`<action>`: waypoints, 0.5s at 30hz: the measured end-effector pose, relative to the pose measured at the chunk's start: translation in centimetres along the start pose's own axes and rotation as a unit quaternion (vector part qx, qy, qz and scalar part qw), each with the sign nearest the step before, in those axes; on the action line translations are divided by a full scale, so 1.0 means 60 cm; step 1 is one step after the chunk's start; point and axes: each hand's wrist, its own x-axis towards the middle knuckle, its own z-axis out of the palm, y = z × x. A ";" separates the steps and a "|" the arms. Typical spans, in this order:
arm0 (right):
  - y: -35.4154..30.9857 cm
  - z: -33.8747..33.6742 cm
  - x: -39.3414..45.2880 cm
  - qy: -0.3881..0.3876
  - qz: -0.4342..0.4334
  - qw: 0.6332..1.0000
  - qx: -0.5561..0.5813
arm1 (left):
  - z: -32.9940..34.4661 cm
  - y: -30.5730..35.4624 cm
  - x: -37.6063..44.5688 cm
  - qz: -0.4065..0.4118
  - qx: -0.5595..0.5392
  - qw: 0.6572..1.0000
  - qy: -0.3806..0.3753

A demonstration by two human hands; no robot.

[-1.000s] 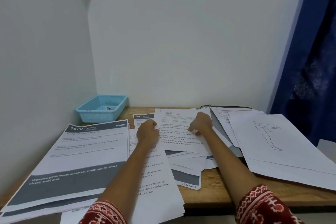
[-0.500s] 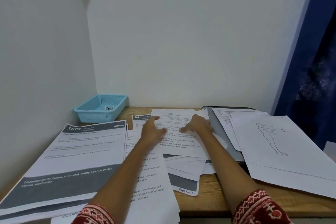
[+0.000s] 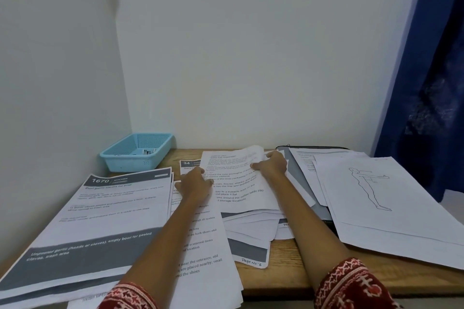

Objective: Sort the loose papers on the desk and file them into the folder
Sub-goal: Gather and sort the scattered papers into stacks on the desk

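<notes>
Right hand (image 3: 272, 164) pinching the top sheet (image 3: 236, 180) at its far corner, lifting it off the middle pile (image 3: 251, 226); left hand (image 3: 194, 183) flat, pressing the near edge. Folder (image 3: 298, 178) just right, half buried. Risk — clinging lower sheets dragging along, pile fanning off the desk (image 3: 283, 273).

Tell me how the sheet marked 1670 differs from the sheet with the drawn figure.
The 1670 sheet lies at the desk's left; the figure sheet lies at the right. The 1670 sheet has dark grey bands at its head and foot with printed text; the figure sheet is white, with only a thin outline of a body. Both lie flat on top of other papers, and neither of the hands touches them.
</notes>
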 end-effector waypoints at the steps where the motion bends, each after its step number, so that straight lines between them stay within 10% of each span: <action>1: 0.000 -0.001 0.001 -0.009 0.022 0.999 0.039 | 0.000 0.000 -0.001 -0.001 -0.001 1.000 0.002; 5: 0.002 -0.009 0.012 -0.042 0.077 0.983 0.162 | -0.001 0.001 -0.001 -0.006 -0.005 1.000 0.004; 11: -0.043 -0.032 0.008 0.235 -0.272 0.923 0.137 | -0.013 -0.005 0.013 -0.009 -0.102 0.995 0.020; 15: -0.045 -0.030 0.009 0.278 -0.224 0.890 0.285 | -0.033 -0.011 0.021 0.001 -0.214 0.975 0.055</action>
